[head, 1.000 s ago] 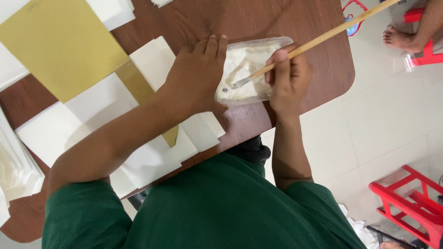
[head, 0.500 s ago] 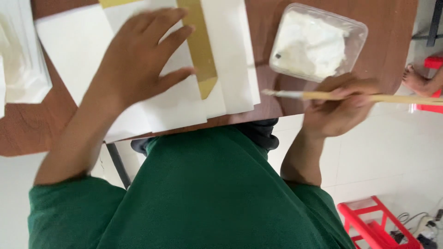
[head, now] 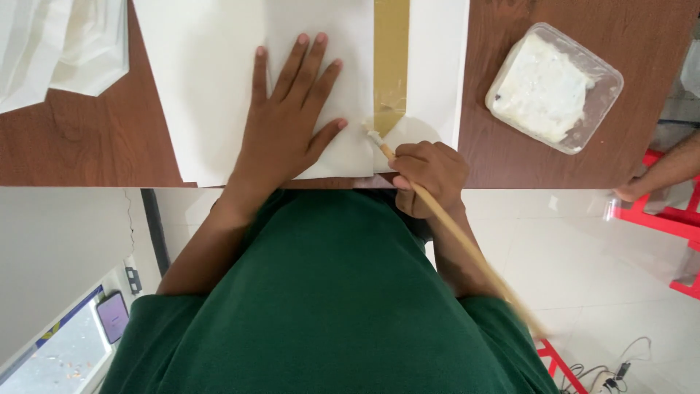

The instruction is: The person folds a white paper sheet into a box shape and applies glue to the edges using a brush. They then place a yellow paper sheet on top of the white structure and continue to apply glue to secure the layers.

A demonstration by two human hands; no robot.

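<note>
Brush (head: 408,175) gone from paste tub (head: 554,87) to paper (head: 219,73) edge by tan strip (head: 391,66): pasting underway. Right hand (head: 430,175) clamped on brush; left hand (head: 288,124) flat, fingers spread.

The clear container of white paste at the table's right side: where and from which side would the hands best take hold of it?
Probably by its two opposite side walls, from above. The container is shallow, open-topped and full of white paste, so fingers belong outside the rim, keeping it level. The right hand, now holding the brush, is nearer; the left hand lies flat on the white paper.
</note>
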